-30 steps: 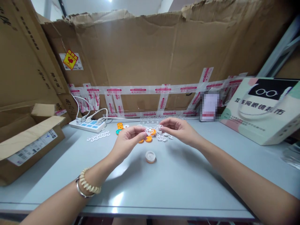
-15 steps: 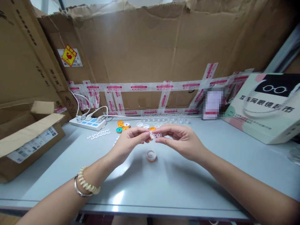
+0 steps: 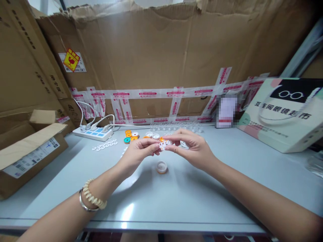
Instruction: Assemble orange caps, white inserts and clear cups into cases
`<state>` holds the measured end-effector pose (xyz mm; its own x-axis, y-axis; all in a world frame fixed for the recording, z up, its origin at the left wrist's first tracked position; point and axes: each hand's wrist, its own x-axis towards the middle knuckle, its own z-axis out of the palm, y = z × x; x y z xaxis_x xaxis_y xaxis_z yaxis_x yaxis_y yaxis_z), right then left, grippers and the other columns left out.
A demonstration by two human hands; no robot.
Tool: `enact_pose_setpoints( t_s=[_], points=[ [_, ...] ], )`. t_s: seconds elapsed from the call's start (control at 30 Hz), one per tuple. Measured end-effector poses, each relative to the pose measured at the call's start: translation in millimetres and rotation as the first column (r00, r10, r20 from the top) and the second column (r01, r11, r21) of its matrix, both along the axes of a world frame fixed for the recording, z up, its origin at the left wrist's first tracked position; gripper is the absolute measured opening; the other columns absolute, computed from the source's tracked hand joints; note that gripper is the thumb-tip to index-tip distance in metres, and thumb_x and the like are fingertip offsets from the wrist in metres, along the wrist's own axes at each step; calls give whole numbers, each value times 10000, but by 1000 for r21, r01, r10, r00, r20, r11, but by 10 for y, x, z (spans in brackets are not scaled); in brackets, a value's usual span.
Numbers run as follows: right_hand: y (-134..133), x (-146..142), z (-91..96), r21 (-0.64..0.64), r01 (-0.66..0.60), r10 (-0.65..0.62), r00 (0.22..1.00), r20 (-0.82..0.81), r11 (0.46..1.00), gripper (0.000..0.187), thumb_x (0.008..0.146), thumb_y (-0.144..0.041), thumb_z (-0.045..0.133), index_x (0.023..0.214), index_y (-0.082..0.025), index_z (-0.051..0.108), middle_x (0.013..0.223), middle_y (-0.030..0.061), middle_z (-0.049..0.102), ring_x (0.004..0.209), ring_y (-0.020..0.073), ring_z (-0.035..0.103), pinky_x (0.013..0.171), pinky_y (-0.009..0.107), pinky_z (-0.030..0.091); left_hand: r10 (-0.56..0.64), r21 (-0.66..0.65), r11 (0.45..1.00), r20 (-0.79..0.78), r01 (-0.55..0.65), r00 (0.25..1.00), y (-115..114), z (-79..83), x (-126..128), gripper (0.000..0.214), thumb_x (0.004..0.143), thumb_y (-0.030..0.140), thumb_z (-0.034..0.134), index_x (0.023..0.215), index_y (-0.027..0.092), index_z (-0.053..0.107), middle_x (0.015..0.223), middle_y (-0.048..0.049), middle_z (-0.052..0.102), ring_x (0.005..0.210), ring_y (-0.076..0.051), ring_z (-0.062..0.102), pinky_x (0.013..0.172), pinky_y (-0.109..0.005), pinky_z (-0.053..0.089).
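Note:
My left hand (image 3: 140, 151) pinches a small white openwork plastic piece (image 3: 162, 146) between thumb and fingers. From the other side, my right hand (image 3: 193, 148) has finger and thumb closed on a similar white openwork piece (image 3: 169, 143). The two pieces meet or overlap; I cannot tell if they are joined. Just below the hands, on the table, stands a round cup-like part (image 3: 162, 166), white on top with an orange base. Behind the fingers lie an orange round part (image 3: 161, 138) and more white openwork pieces (image 3: 183, 145), partly hidden.
Orange, white and teal round parts (image 3: 127, 139) are grouped left of centre. White discs (image 3: 104, 145) lie in rows near a power strip (image 3: 93, 133). Clear round parts (image 3: 164, 127) line the back. An open carton (image 3: 37, 156) stands left, a phone (image 3: 226, 112) and paper bag (image 3: 280, 131) right.
My right hand has moved slightly left, bringing its white piece against the one in my left hand. A small gap showed between them before. The view has shifted a little.

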<state>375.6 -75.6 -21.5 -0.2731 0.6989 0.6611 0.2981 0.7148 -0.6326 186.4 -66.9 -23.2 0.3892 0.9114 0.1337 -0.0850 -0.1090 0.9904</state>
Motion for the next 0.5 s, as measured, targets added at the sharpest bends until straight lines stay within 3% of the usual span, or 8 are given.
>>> enact_pose_setpoints(
  t_s=[0.07, 0.17, 0.3, 0.5],
  points=[
    [24, 6, -25, 74, 4, -6, 1000, 18, 997, 215, 741, -263, 680, 953, -284, 710, 760, 13, 561, 693, 128, 553, 644, 288, 505, -3, -9, 1000, 2, 4, 1000, 1, 3, -1, 195, 692, 328, 718, 781, 156, 700, 695, -13, 630, 662, -122, 547, 668, -263, 417],
    [53, 10, -59, 85, -41, 37, 998, 46, 996, 234, 753, -249, 673, 979, -305, 699, 822, 15, 547, 764, 133, 563, 717, 300, 502, -10, -9, 1000, 7, 10, 1000, 3, 4, -3, 208, 680, 337, 728, 778, 156, 698, 684, -10, 634, 649, -120, 549, 662, -266, 417],
    [64, 4, -79, 3, -110, 110, 992, 56, 994, 256, 770, -208, 654, 1005, -303, 689, 864, 17, 629, 810, 142, 601, 764, 310, 495, -23, 3, 1000, 3, 23, 1000, 12, -10, -6, 207, 674, 329, 732, 785, 157, 698, 673, -8, 634, 641, -121, 552, 658, -268, 424],
    [52, -22, -51, -127, -134, 143, 988, 61, 983, 246, 771, -205, 642, 994, -296, 694, 864, 13, 698, 782, 147, 627, 705, 298, 508, -26, 56, 998, -85, 30, 996, 20, 2, -20, 166, 694, 304, 702, 777, 160, 701, 684, -7, 630, 636, -117, 546, 653, -265, 426]
  ],
)
